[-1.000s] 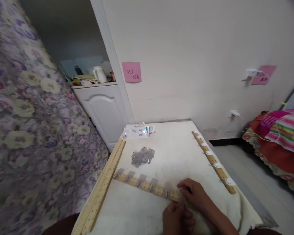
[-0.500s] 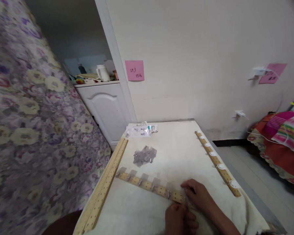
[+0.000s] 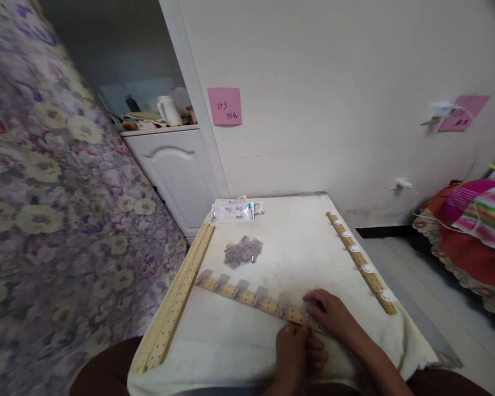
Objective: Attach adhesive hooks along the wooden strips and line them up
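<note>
A narrow wooden strip with holes [image 3: 268,304] lies slanted across the cloth in front of me. Several small clear plastic pieces with shiny metal parts, which look like hooks, sit along it. At its near right end my left hand [image 3: 296,349] is closed, fingers curled at the strip's lower edge. My right hand [image 3: 332,314] reaches in from the right, thumb and fingers pinched on a small clear piece [image 3: 308,318] at the same spot. The fingers partly hide this piece. Beyond the strip is a loose pile of similar clear pieces [image 3: 243,252].
Longer wooden strips with holes [image 3: 177,297] lie along the table's left edge. Another strip [image 3: 371,279] with several white round pieces runs along the right edge. Packaged hook cards [image 3: 233,213] lie at the back left. The table [image 3: 226,352] has a pale cloth cover.
My view has tilted down slightly, so everything appears higher. Both hands stay at the strip's right end, with only slight finger movement.
</note>
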`<state>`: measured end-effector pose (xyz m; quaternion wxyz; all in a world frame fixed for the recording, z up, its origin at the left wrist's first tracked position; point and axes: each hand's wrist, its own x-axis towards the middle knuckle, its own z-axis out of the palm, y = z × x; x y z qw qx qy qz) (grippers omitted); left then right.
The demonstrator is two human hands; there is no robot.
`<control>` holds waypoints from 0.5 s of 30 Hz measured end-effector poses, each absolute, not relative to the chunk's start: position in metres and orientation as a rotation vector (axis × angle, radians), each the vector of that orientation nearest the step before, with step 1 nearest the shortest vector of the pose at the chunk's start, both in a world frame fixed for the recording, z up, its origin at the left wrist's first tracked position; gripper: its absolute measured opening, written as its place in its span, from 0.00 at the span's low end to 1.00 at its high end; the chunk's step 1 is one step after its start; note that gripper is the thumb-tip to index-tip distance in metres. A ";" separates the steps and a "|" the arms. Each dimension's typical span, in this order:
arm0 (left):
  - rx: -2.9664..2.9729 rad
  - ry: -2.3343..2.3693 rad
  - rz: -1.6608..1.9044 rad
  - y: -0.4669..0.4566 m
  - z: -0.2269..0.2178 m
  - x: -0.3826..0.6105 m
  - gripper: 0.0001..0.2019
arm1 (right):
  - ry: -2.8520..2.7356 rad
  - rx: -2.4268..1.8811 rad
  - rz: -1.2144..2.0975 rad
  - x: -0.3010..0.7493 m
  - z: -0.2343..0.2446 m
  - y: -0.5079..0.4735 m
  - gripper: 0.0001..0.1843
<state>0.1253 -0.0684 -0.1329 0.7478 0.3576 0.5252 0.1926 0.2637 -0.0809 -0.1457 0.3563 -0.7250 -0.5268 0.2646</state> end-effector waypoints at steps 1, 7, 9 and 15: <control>0.787 1.147 0.424 -0.069 -0.133 0.125 0.05 | -1.360 -1.873 0.690 0.264 -0.145 -0.081 0.14; 0.799 1.166 0.406 -0.068 -0.139 0.127 0.06 | -1.324 -1.863 0.740 0.263 -0.138 -0.083 0.15; 0.800 1.155 0.413 -0.068 -0.141 0.127 0.06 | -1.317 -1.864 0.751 0.263 -0.136 -0.084 0.16; 0.811 1.175 0.403 -0.068 -0.140 0.128 0.06 | -1.313 -1.852 0.784 0.265 -0.140 -0.083 0.16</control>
